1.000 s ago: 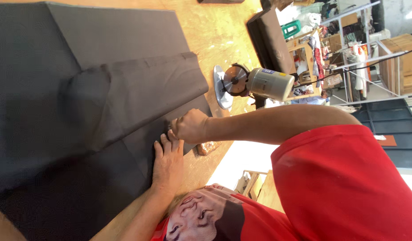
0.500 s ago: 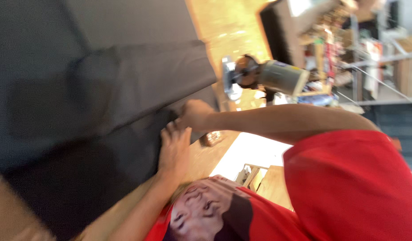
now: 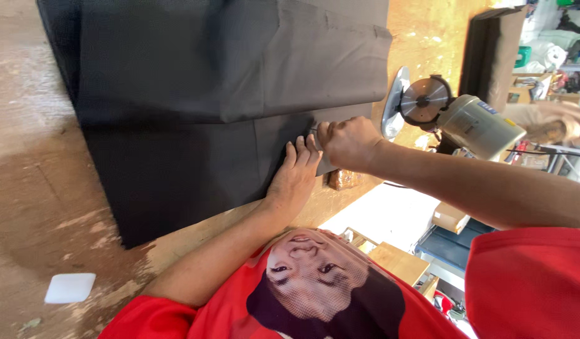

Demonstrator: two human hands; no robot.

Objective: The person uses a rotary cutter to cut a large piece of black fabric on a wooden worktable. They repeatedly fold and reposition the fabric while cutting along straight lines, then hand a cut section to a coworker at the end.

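Note:
A stack of dark grey fabric [image 3: 196, 94] lies spread on a worn wooden table [image 3: 39, 188]. My left hand [image 3: 294, 182] rests flat, palm down, on the lower layer near the fabric's edge. Right beside its fingertips my right hand [image 3: 346, 141] is closed in a fist on a small object at the fabric edge. Most of that object is hidden in the fist. My red shirt [image 3: 528, 282] with a printed picture fills the bottom.
An electric round-blade cloth cutter [image 3: 456, 116] stands on the table just past my right hand. A white block [image 3: 69, 287] lies on the table at lower left. A small brown object [image 3: 343, 179] sits by the table edge. Folded dark cloth [image 3: 491, 56] stands behind the cutter.
The view has swung and moved closer. Both hands stay together at the fabric edge, the left flat and the right in a fist.

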